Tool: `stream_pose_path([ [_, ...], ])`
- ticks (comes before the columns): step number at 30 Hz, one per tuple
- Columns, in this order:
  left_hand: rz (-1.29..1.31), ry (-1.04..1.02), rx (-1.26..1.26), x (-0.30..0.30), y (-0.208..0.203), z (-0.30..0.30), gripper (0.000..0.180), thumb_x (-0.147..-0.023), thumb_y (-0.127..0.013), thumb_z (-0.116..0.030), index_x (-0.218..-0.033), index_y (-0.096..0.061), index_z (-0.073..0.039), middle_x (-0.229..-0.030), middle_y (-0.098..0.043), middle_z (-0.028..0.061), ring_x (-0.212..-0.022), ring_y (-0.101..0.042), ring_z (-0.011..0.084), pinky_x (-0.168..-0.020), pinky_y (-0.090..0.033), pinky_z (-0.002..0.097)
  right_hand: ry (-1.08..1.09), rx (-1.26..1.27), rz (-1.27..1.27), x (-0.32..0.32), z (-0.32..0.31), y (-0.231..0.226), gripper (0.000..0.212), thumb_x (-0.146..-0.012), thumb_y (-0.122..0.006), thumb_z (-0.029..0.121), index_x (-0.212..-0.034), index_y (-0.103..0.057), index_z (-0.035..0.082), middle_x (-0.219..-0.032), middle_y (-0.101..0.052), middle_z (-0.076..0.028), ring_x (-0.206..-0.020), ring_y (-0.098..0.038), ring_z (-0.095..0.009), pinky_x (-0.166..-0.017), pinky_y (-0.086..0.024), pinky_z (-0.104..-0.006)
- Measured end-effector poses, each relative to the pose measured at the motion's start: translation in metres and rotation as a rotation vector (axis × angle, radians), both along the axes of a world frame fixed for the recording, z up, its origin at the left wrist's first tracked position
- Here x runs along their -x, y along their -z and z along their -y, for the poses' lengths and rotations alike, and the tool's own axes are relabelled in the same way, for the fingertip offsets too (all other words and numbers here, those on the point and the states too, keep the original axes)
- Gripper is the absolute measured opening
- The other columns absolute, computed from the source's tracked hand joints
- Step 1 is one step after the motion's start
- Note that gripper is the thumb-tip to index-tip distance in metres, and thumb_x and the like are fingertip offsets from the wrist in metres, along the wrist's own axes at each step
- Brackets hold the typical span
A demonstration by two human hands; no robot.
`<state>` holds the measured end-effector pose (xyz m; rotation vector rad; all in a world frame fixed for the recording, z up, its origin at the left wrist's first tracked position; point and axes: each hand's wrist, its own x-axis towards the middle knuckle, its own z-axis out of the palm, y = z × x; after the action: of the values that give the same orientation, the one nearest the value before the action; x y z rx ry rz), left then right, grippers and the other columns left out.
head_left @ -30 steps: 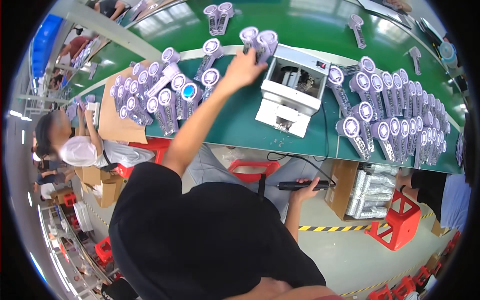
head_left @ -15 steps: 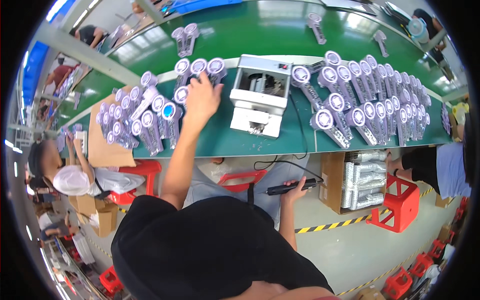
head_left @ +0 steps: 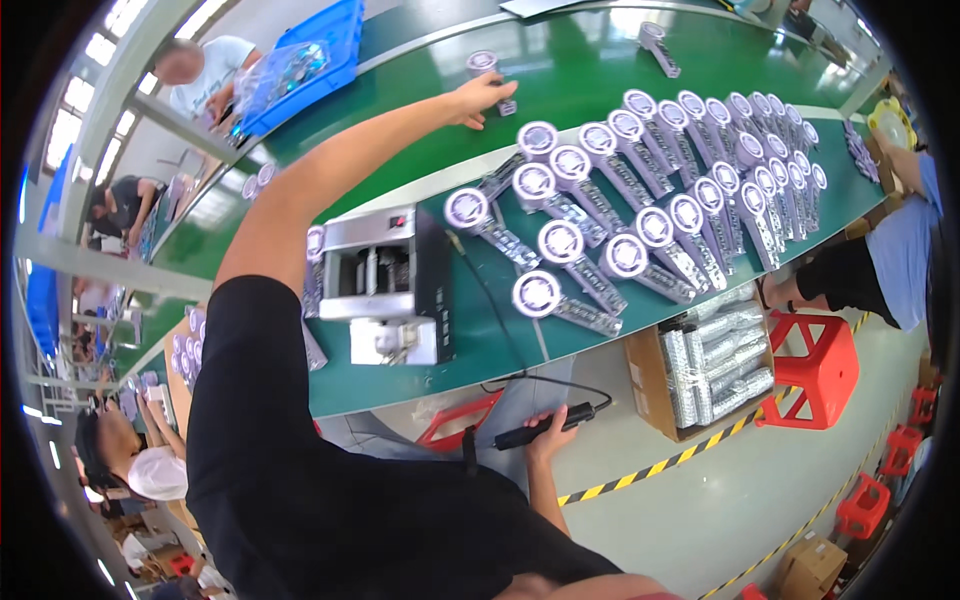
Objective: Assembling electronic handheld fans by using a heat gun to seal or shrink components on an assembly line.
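Observation:
My left hand (head_left: 484, 97) reaches far forward over the green belt, fingers apart across the handle of a lilac handheld fan body (head_left: 482, 64). Part of that handle is hidden, and a firm grip does not show. Low by my lap, my right hand (head_left: 548, 436) is wrapped round a black corded electric screwdriver (head_left: 520, 434), which lies roughly level. Its cable runs up to the bench. Under my left arm stands a grey-white box-shaped machine (head_left: 372, 270) with an open front. Many similar fan bodies (head_left: 652, 226) lie in rows to its right, round heads toward me or leftward.
A carton (head_left: 648, 388) of silvery wrapped packs sits below the bench, beside a red stool (head_left: 815, 370). Another fan body (head_left: 657, 48) lies further along the belt. A blue tray (head_left: 345, 50) stands far left by a co-worker. More people sit at both sides.
My left hand has left the fan bodies beside the machine and now reaches to one on the belt. The view has turned right. My right hand still holds the screwdriver.

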<state>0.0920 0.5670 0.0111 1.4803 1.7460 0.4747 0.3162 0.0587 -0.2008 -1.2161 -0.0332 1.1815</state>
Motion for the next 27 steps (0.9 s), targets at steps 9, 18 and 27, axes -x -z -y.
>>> stream_pose_path([
  [9,-0.711,0.333,-0.212,-0.156,0.039,-0.161,0.036,-0.08,-0.049,-0.023,-0.098,-0.07,-0.001,-0.113,-0.065,0.0209,-0.1,-0.064,0.0372,-0.094,-0.038,0.0544,0.188,0.076,-0.091,-0.033,-0.003,0.009,0.027,-0.096,-0.056,0.027,-0.092,-0.038,0.007,-0.063,-0.047,-0.009,-0.048,-0.05,-0.021,-0.044,-0.047,-0.0393],
  [18,-0.525,0.172,-0.213,-0.32,0.032,-0.238,0.066,-0.081,-0.054,-0.056,-0.111,-0.066,0.002,-0.109,-0.064,0.0231,-0.112,-0.056,0.0381,-0.065,-0.055,0.043,0.258,0.013,-0.128,-0.041,0.008,0.03,0.029,-0.093,-0.059,0.018,-0.106,-0.036,0.006,-0.06,-0.049,-0.01,-0.045,-0.052,-0.024,-0.045,-0.052,-0.0441],
  [27,-0.042,0.206,0.017,-0.192,-0.051,-0.12,0.035,-0.076,-0.059,-0.041,-0.095,-0.051,-0.012,-0.066,-0.048,0.0031,-0.048,-0.046,0.0162,-0.041,-0.039,0.0366,0.266,-0.002,-0.228,-0.051,0.015,0.022,0.026,-0.092,-0.06,0.018,-0.099,-0.037,0.009,-0.063,-0.049,-0.011,-0.047,-0.052,-0.024,-0.044,-0.05,-0.0433],
])
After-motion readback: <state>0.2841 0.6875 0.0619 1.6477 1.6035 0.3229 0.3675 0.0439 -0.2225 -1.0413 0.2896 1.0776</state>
